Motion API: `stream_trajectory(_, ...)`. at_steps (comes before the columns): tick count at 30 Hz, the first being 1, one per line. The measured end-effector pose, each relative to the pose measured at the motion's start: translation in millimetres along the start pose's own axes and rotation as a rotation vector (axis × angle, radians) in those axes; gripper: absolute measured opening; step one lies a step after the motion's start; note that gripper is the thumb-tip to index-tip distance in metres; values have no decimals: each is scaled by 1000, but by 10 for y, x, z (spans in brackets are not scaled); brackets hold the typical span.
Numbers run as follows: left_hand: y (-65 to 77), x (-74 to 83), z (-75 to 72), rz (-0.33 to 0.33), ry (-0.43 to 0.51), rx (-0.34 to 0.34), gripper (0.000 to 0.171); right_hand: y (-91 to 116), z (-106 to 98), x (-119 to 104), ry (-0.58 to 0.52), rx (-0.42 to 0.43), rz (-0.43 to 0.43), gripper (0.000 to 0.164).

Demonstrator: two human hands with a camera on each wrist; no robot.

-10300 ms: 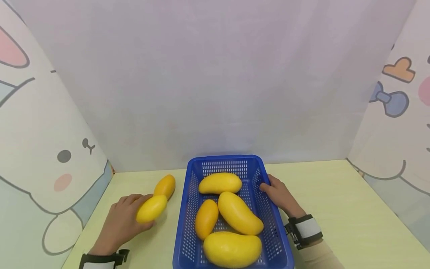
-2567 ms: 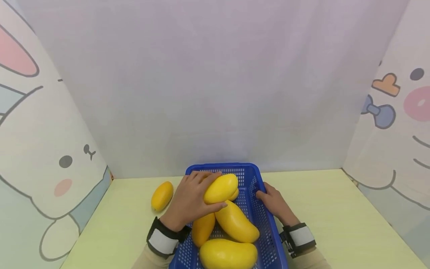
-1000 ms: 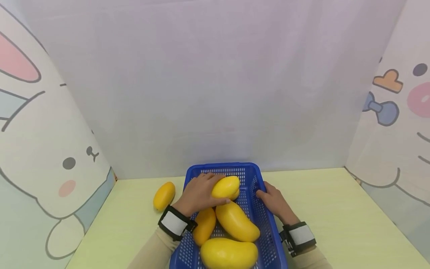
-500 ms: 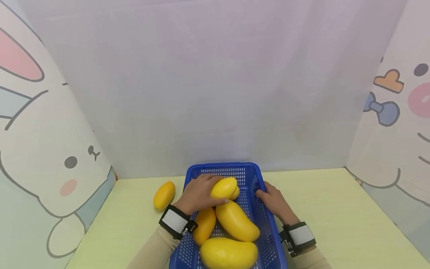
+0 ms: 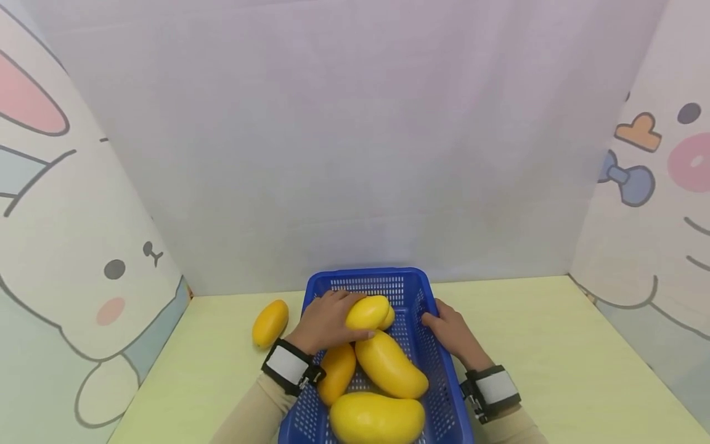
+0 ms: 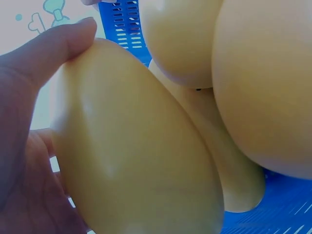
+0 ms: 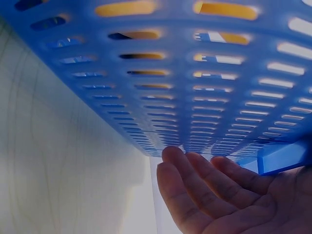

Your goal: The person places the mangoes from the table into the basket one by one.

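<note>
In the head view my left hand (image 5: 327,324) grips a small yellow mango (image 5: 367,312), thumb on the near side. It is inside the far-left part of a blue plastic basket (image 5: 368,272), above another yellow mango (image 5: 390,318) that is mostly hidden. The left wrist view shows the held mango (image 6: 131,141) close up between thumb and fingers. My right hand (image 5: 453,330) holds the basket's right rim, with its thumb inside; in the right wrist view its fingers (image 7: 183,175) lie against the outer wall. Also in the basket are a curved mango (image 5: 391,365), an orange-yellow mango (image 5: 336,373) and a large mango (image 5: 377,418).
One orange-yellow mango (image 5: 270,324) lies on the pale table (image 5: 554,357), left of the basket. A pale cloth wall (image 5: 355,154) rises behind the basket, and printed cartoon panels stand at both sides.
Since the oldest frame, my left hand has carried the small yellow mango from left of the basket to inside it. Lately that mango has shifted slightly down and left. My right hand stays on the rim.
</note>
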State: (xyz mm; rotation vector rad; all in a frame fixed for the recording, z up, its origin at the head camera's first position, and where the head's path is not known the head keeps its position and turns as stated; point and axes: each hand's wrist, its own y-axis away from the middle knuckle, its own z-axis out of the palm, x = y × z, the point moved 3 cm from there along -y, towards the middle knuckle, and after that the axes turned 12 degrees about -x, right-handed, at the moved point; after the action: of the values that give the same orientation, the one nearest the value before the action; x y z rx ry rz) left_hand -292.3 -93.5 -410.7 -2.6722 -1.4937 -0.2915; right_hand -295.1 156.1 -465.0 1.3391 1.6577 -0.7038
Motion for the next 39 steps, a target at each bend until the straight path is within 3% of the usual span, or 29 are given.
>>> stream_trajectory(39,-40,-39,64,-15,58,-98,75,-13,11,27,-4,-10,-6,42)
